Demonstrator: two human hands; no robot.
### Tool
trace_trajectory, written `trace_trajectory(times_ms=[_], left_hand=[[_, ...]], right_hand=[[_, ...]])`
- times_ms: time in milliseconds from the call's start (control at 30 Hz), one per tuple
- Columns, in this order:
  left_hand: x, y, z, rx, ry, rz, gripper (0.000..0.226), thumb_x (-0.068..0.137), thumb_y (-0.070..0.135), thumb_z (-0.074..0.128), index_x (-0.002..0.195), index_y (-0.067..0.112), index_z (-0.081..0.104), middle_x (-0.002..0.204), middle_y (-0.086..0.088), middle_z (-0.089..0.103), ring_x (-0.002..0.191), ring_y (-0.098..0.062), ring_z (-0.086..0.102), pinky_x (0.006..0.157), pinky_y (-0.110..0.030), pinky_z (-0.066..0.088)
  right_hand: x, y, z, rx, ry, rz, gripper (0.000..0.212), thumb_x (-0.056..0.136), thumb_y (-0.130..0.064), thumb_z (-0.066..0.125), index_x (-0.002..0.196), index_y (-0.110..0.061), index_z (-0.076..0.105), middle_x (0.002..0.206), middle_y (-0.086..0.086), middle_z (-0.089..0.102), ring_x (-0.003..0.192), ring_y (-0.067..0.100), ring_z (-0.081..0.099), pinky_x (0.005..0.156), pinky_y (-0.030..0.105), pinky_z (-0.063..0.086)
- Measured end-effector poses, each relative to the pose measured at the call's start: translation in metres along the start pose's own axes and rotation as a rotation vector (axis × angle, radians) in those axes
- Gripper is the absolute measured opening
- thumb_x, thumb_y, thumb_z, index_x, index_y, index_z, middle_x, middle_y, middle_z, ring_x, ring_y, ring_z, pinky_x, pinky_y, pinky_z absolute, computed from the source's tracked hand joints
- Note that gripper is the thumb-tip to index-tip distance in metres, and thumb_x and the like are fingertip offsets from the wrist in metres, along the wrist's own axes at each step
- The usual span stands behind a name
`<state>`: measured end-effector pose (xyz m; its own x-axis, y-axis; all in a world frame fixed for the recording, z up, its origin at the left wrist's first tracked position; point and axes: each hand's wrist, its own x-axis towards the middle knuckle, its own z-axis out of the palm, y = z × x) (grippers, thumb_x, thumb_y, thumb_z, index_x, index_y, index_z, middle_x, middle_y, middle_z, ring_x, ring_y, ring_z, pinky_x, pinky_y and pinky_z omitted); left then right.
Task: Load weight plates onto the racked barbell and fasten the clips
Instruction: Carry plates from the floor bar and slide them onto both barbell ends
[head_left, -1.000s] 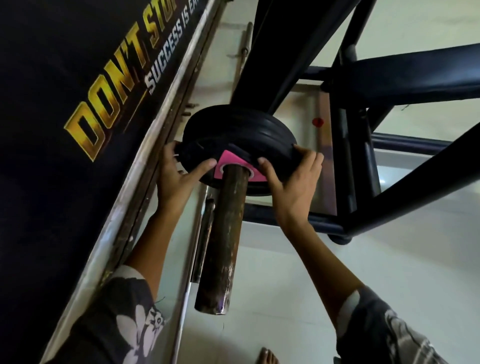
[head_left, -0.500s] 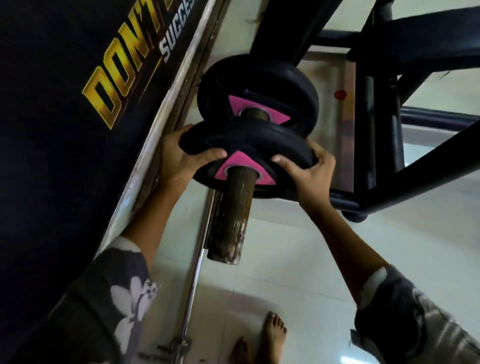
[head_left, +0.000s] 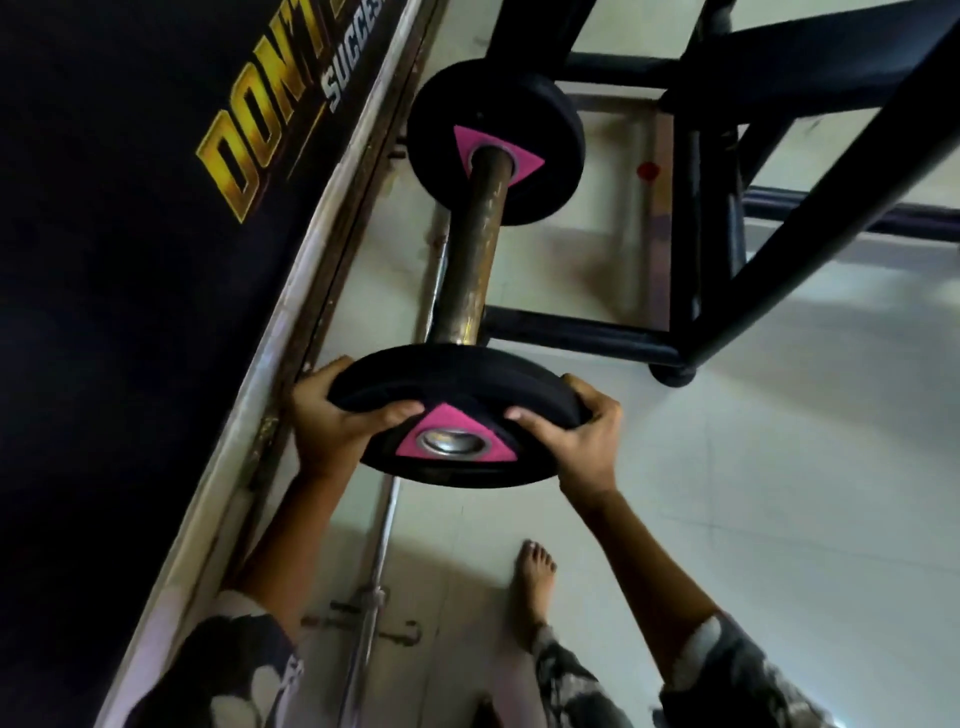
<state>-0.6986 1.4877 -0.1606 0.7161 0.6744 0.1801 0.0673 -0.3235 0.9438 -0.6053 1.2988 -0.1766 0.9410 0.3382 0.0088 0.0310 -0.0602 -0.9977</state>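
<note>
A rusty barbell sleeve (head_left: 475, 260) runs toward me from the rack. One black weight plate with a pink triangle (head_left: 545, 171) sits far up the sleeve. A second black plate with a pink triangle (head_left: 457, 384) is at the sleeve's near end, tilted almost flat. My left hand (head_left: 332, 431) grips its left rim and my right hand (head_left: 576, 436) grips its right rim. Its steel-lined centre hole faces me. The sleeve's tip is hidden behind this plate, so I cannot tell whether the plate is still on the sleeve.
A black rack frame (head_left: 571, 338) stands to the right on the pale tiled floor. A dark banner with gold lettering (head_left: 156, 208) leans along the left. A thin chrome bar (head_left: 376, 561) with a screw collar (head_left: 363, 613) lies on the floor below, near my bare foot (head_left: 535, 582).
The near plate has slid from against the far plate out along the sleeve to its near end, both hands still on its rim. The view has pulled back and down.
</note>
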Motion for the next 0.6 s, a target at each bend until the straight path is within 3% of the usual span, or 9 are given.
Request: trace_trajectory(times_ms=[133, 233, 333, 433, 500, 600], left_hand=[[-0.070, 0.077, -0.009, 0.012, 0.005, 0.036, 0.067, 0.044, 0.074, 0.074, 0.067, 0.012, 0.067, 0.056, 0.019, 0.064, 0.055, -0.003, 0.057, 0.053, -0.024, 0.049], [-0.116, 0.154, -0.004, -0.015, -0.048, 0.120, 0.061, 0.046, 0.073, 0.074, 0.071, 0.018, 0.068, 0.057, 0.016, 0.064, 0.056, 0.001, 0.059, 0.052, -0.020, 0.048], [-0.147, 0.218, 0.015, -0.032, -0.095, 0.235, 0.065, 0.051, 0.072, 0.073, 0.072, 0.010, 0.070, 0.059, 0.010, 0.062, 0.057, 0.006, 0.059, 0.054, -0.017, 0.046], [-0.160, 0.277, 0.047, -0.078, -0.113, 0.265, 0.067, 0.048, 0.075, 0.073, 0.071, 0.011, 0.069, 0.059, 0.012, 0.067, 0.058, -0.008, 0.064, 0.053, -0.026, 0.051], [-0.166, 0.315, 0.077, -0.127, -0.135, 0.285, 0.058, 0.045, 0.068, 0.076, 0.065, 0.016, 0.064, 0.057, 0.025, 0.064, 0.055, 0.003, 0.059, 0.051, -0.014, 0.046], [-0.169, 0.365, 0.123, -0.165, -0.152, 0.333, 0.041, 0.045, 0.060, 0.075, 0.063, 0.027, 0.059, 0.057, 0.033, 0.061, 0.054, 0.010, 0.057, 0.050, -0.005, 0.041]], right_hand=[[-0.072, -0.072, -0.053, 0.016, 0.017, -0.029, 0.029, 0.047, -0.043, 0.079, 0.063, -0.024, 0.064, 0.059, -0.011, 0.068, 0.062, 0.007, 0.062, 0.061, 0.028, 0.052], [-0.125, -0.133, -0.105, 0.044, 0.099, -0.077, 0.029, 0.045, -0.039, 0.077, 0.064, -0.021, 0.064, 0.058, -0.014, 0.068, 0.059, -0.001, 0.060, 0.058, 0.018, 0.050], [-0.160, -0.179, -0.157, 0.027, 0.196, -0.130, 0.028, 0.047, -0.038, 0.075, 0.064, -0.020, 0.063, 0.057, -0.016, 0.067, 0.057, -0.004, 0.058, 0.056, 0.013, 0.046], [-0.170, -0.216, -0.208, -0.024, 0.307, -0.182, 0.029, 0.047, -0.043, 0.075, 0.064, -0.022, 0.064, 0.057, -0.013, 0.066, 0.060, 0.002, 0.060, 0.058, 0.020, 0.048], [-0.170, -0.240, -0.246, -0.066, 0.376, -0.234, 0.032, 0.048, -0.048, 0.073, 0.063, -0.021, 0.064, 0.058, -0.009, 0.065, 0.061, 0.006, 0.058, 0.059, 0.026, 0.048], [-0.163, -0.271, -0.301, -0.170, 0.447, -0.319, 0.051, 0.052, -0.053, 0.068, 0.064, -0.004, 0.061, 0.059, 0.018, 0.061, 0.059, 0.010, 0.051, 0.057, 0.035, 0.045]])
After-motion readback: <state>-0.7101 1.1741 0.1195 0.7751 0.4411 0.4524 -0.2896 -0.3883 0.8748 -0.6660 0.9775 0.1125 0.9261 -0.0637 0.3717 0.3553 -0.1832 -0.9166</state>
